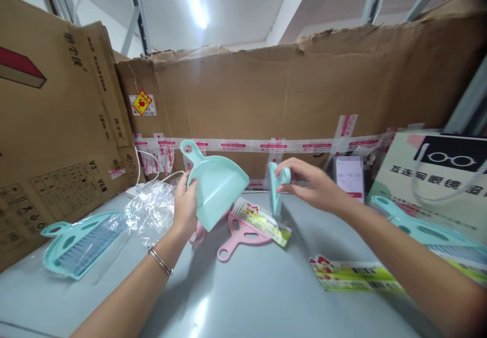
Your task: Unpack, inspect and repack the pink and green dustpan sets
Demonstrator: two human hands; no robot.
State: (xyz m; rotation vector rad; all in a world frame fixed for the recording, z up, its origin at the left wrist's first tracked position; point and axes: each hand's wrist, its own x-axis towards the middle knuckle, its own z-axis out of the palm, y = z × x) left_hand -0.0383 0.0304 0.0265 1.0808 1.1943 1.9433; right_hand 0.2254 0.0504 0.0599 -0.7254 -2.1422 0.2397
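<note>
My left hand (185,201) is closed on the side of a mint-green dustpan (218,186), whose ring handle points up and whose open pan faces me. Off to its right, my right hand (304,180) pinches a mint-green hand brush (275,191) by its handle, above the table. The brush is turned edge-on, so its bristles hardly show. Below and between the hands lies a pink brush (245,234) with a printed yellow-green card (262,218) across it. Part of another pink piece (197,234) shows behind the dustpan.
At the left lies a bagged mint dustpan-and-brush set (81,244) beside crumpled clear plastic (152,208). On the right are another mint set (426,226), a printed card (353,274), a phone (349,175) and a paper bag (429,175). Cardboard (243,99) walls the back.
</note>
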